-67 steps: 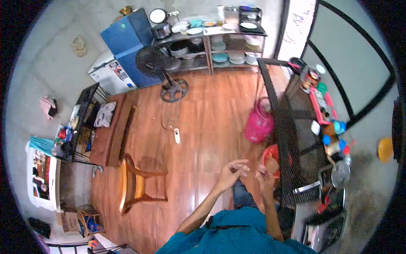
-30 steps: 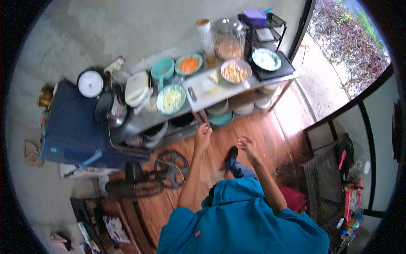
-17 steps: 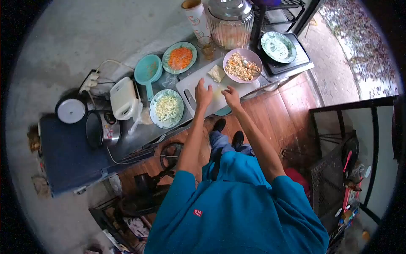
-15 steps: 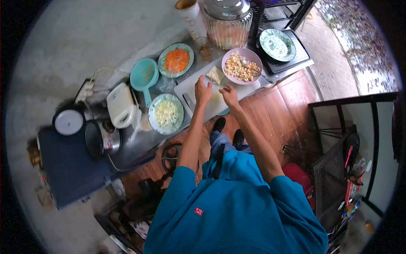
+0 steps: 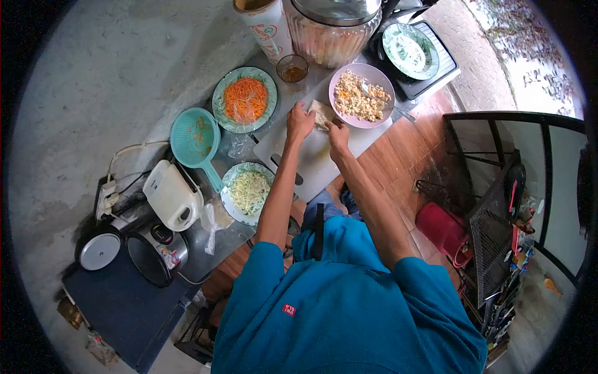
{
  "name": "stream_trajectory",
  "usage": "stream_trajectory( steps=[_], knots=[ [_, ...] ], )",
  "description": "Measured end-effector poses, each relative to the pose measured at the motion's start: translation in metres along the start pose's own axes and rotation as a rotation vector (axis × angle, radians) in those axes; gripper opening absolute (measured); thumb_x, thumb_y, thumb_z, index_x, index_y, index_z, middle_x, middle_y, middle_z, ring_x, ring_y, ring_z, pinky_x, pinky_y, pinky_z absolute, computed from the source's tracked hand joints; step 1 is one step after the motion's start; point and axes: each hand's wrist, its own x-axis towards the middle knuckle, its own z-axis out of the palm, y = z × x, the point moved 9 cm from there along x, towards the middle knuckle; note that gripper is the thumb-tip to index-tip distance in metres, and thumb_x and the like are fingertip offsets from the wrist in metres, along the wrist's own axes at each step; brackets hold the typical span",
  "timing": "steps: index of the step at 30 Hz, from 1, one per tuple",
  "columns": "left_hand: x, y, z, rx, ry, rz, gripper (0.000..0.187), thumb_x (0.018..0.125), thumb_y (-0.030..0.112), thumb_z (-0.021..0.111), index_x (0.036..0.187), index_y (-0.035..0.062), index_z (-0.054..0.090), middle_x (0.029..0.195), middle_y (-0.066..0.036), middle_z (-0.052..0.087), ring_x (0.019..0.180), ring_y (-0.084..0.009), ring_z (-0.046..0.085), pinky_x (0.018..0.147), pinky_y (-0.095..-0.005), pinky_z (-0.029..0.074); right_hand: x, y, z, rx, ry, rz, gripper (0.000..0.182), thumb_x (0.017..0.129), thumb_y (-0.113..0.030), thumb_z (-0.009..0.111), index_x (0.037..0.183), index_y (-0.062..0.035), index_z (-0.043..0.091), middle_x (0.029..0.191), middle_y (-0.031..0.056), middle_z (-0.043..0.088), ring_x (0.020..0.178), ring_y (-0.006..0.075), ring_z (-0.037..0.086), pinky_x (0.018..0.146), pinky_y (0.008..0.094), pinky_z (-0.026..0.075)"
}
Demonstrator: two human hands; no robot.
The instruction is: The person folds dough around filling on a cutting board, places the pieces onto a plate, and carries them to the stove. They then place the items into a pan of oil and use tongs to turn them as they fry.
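A white cutting board [image 5: 311,165] lies on the metal counter. At its far end sits a pale folded wrapper [image 5: 322,113]. My left hand [image 5: 299,123] rests on the wrapper's left edge and my right hand [image 5: 338,132] touches its near right corner. Whether either hand grips it is unclear. Just right of the wrapper stands a pink bowl [image 5: 361,95] of chopped filling with a spoon in it.
Plates of shredded carrot [image 5: 245,100] and shredded cabbage [image 5: 250,191], a teal strainer [image 5: 195,139], a small glass [image 5: 292,68], a big glass jar [image 5: 332,28], a white sandwich maker [image 5: 172,194] and a rice cooker [image 5: 156,252] crowd the counter. A stove with a plate [image 5: 410,51] stands right.
I turned from the room and walked up to the counter. Both hands reached forward over the cutting board and now rest on the wrapper beside the pink bowl.
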Motion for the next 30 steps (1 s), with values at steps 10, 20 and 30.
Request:
stream_trajectory(
  steps=[10,20,30],
  knots=[
    [0.015,0.015,0.003,0.029,-0.141,0.053,0.037,0.070,0.032,0.072,0.088,-0.0002,0.066,0.080,-0.015,0.067,0.077,-0.0261,0.065,0.071,-0.0351,0.050,0.022,0.022,0.009,-0.111,0.064,0.070,0.018,0.076,-0.017,0.066,0.076,0.0005,0.062,0.063,-0.0007,0.049,0.056,0.0102,0.041,0.049,0.0275,0.032],
    [0.029,-0.024,0.028,-0.423,-0.353,-0.116,0.039,0.068,0.027,0.076,0.093,-0.0005,0.065,0.086,-0.012,0.067,0.076,-0.0199,0.063,0.071,-0.0325,0.049,0.009,0.010,0.011,0.000,0.083,-0.011,0.024,0.074,-0.017,0.068,0.084,0.0031,0.060,0.073,0.0079,0.061,0.062,0.0140,0.053,0.057,0.0282,0.043],
    [-0.047,0.002,-0.014,-0.936,-0.629,-0.230,0.037,0.084,0.028,0.064,0.108,0.0017,0.058,0.098,-0.004,0.062,0.088,-0.0137,0.060,0.075,-0.0279,0.047,-0.040,-0.009,0.024,0.186,-0.254,-0.005,0.020,0.085,-0.022,0.062,0.094,-0.0051,0.056,0.086,0.0042,0.060,0.077,0.0113,0.057,0.069,0.0247,0.047]
  ],
)
